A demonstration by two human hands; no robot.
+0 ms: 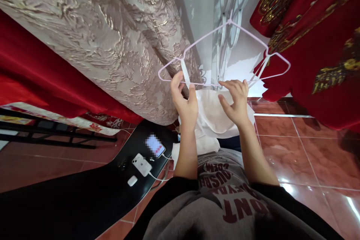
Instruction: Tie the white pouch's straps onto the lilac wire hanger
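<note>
A pale pink clothes hanger is up in front of me, its hook near some white metal scrollwork. From its two notches run the white straps of a thin white garment, whose body drapes below the bottom bar near my lap. Beside the left strap is my left hand, thumb and curved fingers apart. My right hand is in front of the garment near the bottom bar, fingers stretched and thumb spread. Whether either hand touches the bar or fabric is hard to tell.
A black bench at left bears a white phone, a lit phone and a small white case, with charging cables. A shiny beige curtain hangs left; red gold-embroidered cloth hangs right. Floor tiles are reddish.
</note>
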